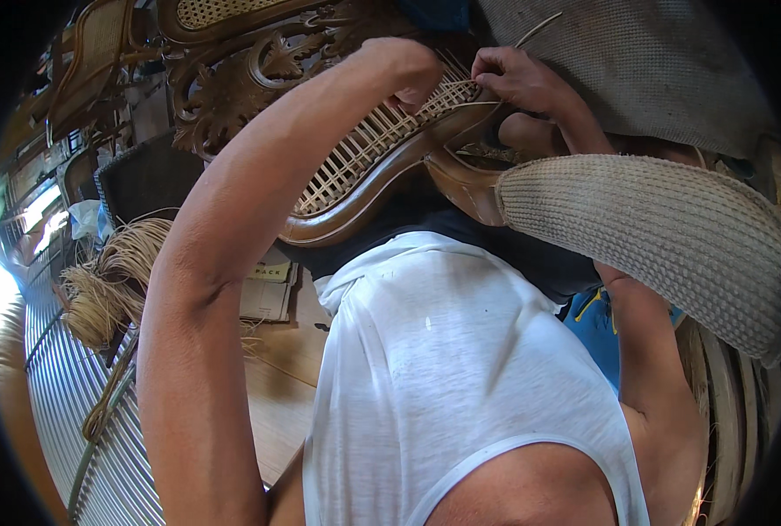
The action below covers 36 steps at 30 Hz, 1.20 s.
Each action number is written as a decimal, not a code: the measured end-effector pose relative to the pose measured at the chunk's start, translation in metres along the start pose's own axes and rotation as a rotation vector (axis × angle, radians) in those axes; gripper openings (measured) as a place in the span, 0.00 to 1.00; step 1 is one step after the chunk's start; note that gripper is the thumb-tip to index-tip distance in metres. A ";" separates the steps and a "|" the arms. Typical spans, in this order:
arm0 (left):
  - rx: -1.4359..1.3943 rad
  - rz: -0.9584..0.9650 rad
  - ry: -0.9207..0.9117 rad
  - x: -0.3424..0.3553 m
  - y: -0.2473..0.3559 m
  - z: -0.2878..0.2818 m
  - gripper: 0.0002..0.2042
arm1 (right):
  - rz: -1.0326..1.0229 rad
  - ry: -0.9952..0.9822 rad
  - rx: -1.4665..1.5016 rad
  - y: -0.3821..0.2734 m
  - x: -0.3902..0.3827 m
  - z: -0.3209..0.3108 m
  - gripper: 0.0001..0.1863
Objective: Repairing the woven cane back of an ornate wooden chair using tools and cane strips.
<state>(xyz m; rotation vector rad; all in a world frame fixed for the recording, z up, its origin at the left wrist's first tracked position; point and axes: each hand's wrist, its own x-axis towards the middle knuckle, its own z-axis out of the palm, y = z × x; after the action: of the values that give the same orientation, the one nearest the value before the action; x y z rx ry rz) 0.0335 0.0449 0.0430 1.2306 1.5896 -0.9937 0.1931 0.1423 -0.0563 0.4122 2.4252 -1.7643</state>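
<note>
Across my lap lies a brown carved wooden chair frame (355,221) with a partly woven cane panel (348,167); the strands cross in an open grid. My left hand (414,74) bends over the panel's upper part, its fingers curled down against the weave. Whatever those fingers grip is hidden behind the hand. At the panel's right end, my right hand (518,81) pinches a thin cane strand (475,81) between thumb and forefinger, close to the wooden rim. A loose strand end (539,28) sticks up behind the right hand.
A padded piece in ribbed grey fabric (645,223) juts out at the right. Carved openwork (276,66) and another caned frame (220,12) lie beyond. At the left, a bundle of cane (114,280) rests near corrugated metal sheeting (101,421). Grey woven cloth (636,70) covers the far right.
</note>
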 end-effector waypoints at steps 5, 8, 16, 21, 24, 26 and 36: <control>0.003 0.078 0.014 0.011 -0.006 -0.009 0.06 | 0.030 0.000 -0.063 -0.006 0.003 0.000 0.08; 0.033 -0.012 0.006 0.011 0.009 -0.015 0.05 | 0.077 -0.021 -0.028 0.002 0.004 0.002 0.09; 0.132 -0.064 -0.081 0.024 0.013 -0.008 0.07 | 0.054 0.009 -0.017 0.003 0.005 0.003 0.08; 0.075 -0.043 -0.039 0.020 0.019 -0.014 0.08 | 0.049 0.012 -0.047 0.006 0.003 0.001 0.09; 0.126 0.003 -0.007 0.009 0.024 -0.022 0.09 | 0.051 0.008 -0.048 0.005 0.004 0.000 0.09; 0.191 0.007 -0.004 0.002 0.031 -0.027 0.08 | 0.053 0.003 -0.045 0.007 0.004 0.000 0.10; 0.189 -0.149 0.049 0.016 0.048 -0.024 0.09 | 0.033 0.015 -0.017 0.009 0.006 0.003 0.15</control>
<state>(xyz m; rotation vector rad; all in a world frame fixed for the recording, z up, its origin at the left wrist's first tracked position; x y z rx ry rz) 0.0743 0.0809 0.0307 1.2856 1.6752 -1.2409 0.1896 0.1425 -0.0671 0.4622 2.4273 -1.7320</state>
